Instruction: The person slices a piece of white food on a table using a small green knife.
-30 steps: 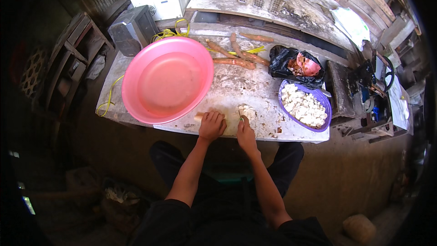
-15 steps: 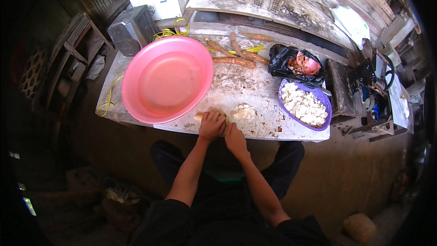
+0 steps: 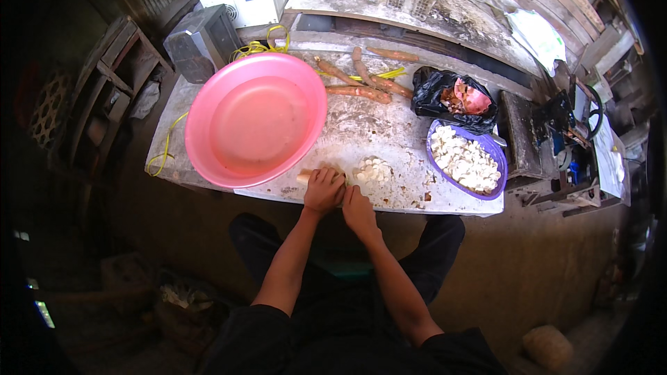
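Observation:
My left hand (image 3: 324, 189) is closed on a pale peeled root (image 3: 304, 176) that lies on the near edge of the white table (image 3: 389, 132); the root's end sticks out to the left of my fingers. My right hand (image 3: 358, 210) is curled and pressed against the left hand's right side. Whether it holds anything is hidden. A small heap of white cut pieces (image 3: 374, 169) lies just beyond my right hand. A large empty pink basin (image 3: 254, 118) stands to the left.
A purple bowl (image 3: 466, 161) full of white pieces sits at the table's right end. Behind it is a black bag (image 3: 450, 99) with reddish peels. Several unpeeled orange-brown roots (image 3: 361, 82) lie at the back. A yellow cord (image 3: 167, 146) hangs off the left edge.
My right hand has slid left along the table edge until it touches my left hand. This uncovered the heap of cut pieces. My left hand has stayed on the root.

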{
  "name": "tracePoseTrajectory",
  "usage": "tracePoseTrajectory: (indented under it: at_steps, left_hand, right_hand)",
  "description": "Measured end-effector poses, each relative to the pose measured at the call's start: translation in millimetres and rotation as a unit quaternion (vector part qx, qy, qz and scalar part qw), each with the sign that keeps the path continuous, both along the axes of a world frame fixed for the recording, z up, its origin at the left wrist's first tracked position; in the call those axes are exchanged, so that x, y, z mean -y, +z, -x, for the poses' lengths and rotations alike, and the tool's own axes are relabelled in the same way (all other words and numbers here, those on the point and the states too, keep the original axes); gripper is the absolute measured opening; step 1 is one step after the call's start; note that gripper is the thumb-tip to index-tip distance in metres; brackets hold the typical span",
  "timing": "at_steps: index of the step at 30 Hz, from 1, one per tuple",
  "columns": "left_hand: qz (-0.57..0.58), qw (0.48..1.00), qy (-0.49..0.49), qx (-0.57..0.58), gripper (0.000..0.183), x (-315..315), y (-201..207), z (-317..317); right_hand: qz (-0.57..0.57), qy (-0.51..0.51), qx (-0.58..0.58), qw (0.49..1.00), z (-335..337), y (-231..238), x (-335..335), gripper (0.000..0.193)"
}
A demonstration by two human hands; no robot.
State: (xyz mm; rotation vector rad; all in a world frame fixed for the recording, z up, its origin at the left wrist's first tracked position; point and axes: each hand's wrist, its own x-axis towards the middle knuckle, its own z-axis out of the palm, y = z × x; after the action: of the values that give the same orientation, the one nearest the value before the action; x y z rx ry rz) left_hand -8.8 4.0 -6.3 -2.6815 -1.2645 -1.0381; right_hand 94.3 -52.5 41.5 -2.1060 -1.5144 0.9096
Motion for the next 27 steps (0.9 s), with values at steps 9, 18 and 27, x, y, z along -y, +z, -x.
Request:
tracePoseTrajectory:
  at_steps: [9, 18, 27]
  left_hand:
    - [-0.003, 1.0, -0.004, 0.012, 0.021, 4.3, 2.9, -1.4]
    - [-0.013, 1.0, 0.014, 0.003, 0.018, -0.4, 1.7, -2.3]
    - [-0.004, 1.0, 0.022, -0.008, 0.016, -1.9, 0.8, -1.7]
  right_hand:
    - [0.038, 0.026, 0.039, 0.998, -3.4, -8.6, -9.4, 0.035]
    - [0.069, 0.054, 0.074, 0.993, -10.0, -1.8, -13.5, 0.04]
    - [0.017, 0.04, 0.035, 0.998, -25.3, 1.6, -5.3, 0.036]
